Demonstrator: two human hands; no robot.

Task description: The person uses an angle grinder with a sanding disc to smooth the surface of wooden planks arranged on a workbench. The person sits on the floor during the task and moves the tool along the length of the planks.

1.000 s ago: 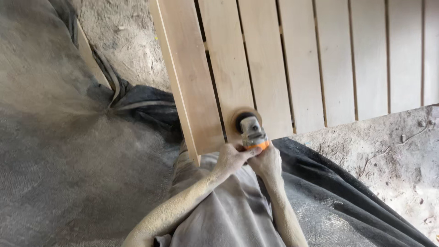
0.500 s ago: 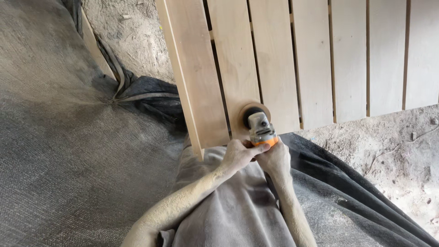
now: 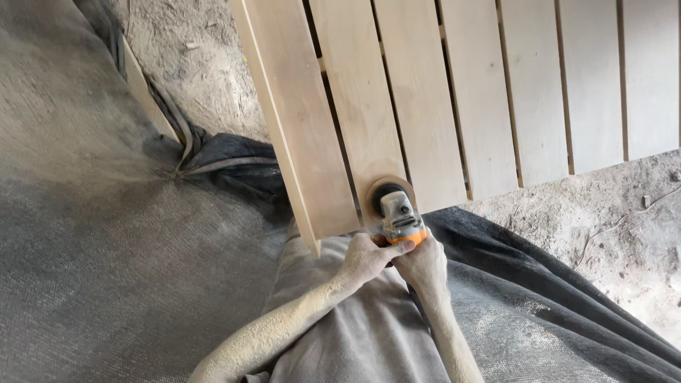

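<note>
**Sander at near end of slat, both hands on its handle**

The handheld sander point(image 3: 398, 215) sits disc-down on the near end of the second slat point(image 3: 362, 106) of a pale slatted wooden panel point(image 3: 496, 92). It lies directly ahead of both hands, its long axis in line with the slat and pointing away from the person. The left hand point(image 3: 367, 257) and right hand point(image 3: 424, 264) meet at the orange rear of the handle, fingers clenched around it, neither clearly nearer. A dusty grey cloth point(image 3: 106, 269) lies beneath the forearms.
</note>
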